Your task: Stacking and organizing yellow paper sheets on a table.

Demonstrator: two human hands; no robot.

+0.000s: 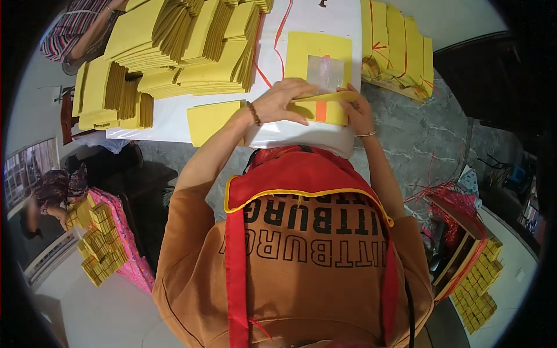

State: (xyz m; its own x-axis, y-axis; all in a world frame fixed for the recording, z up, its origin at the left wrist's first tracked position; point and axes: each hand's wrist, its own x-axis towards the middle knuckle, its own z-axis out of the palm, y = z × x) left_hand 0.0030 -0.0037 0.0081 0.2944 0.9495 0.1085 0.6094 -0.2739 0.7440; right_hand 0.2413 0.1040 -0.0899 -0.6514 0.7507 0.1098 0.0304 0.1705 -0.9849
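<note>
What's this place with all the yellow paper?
Probably a small paper workshop: folded yellow stacks stand on the white table, and a red-tied yellow bundle sits at its right edge.

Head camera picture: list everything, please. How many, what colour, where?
Table: one, white, upper centre
Paper stacks: many, yellow, table's left
Sheet: one, perhaps two, yellow, table's near right
Patch: one, silvery, on sheet
Pile: one, yellow, left of sheet
Ribbon: count unclear, red, table
Tied bundles: several, yellow, table's right
Small bundles: many, yellow, both lower sides
Cloth: one, pink, lower left
Strings: many, red, right
Other people: two, patterned clothes, left
Floor: one, grey, below
Apron: one, red, worn
Sweatshirt: one, brown, under apron
Left hand: one, bare, on sheet
Right hand: one, bare, sheet's right end
</note>
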